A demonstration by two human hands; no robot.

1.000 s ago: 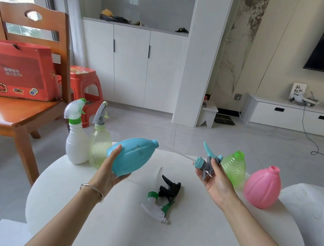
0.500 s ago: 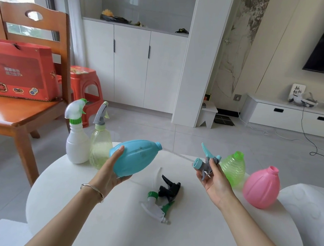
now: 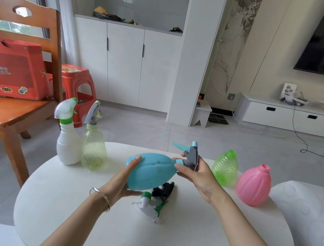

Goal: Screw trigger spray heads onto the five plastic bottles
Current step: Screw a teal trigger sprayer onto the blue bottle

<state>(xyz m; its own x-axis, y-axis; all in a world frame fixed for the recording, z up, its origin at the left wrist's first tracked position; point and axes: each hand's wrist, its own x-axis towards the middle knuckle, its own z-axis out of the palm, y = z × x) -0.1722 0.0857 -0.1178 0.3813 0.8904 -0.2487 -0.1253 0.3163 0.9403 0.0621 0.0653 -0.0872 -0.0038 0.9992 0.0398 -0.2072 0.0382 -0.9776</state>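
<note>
My left hand [image 3: 122, 183] grips a blue bottle [image 3: 149, 172], held on its side above the white table [image 3: 187, 239] with its neck pointing right. My right hand [image 3: 196, 173] holds a grey and blue spray head [image 3: 190, 156] right at that neck; the joint is hidden by my fingers. A white bottle [image 3: 66, 146] and a clear yellowish bottle [image 3: 93, 152] stand at the far left, each with a spray head on. A green bottle [image 3: 225, 168] and a pink bottle [image 3: 254, 185] stand open-necked at the right. A black spray head [image 3: 164, 190] and a white and green one [image 3: 148, 207] lie under the blue bottle.
A wooden chair [image 3: 12, 115] with a red box [image 3: 14, 70] stands left of the table, a red stool [image 3: 76, 89] behind it. A white cushion [image 3: 304, 221] lies at the table's right. White cabinets and a TV stand line the far wall.
Both hands have come together. The blue bottle moved right and down over the loose spray heads, and the grey and blue spray head moved left to the bottle's neck.
</note>
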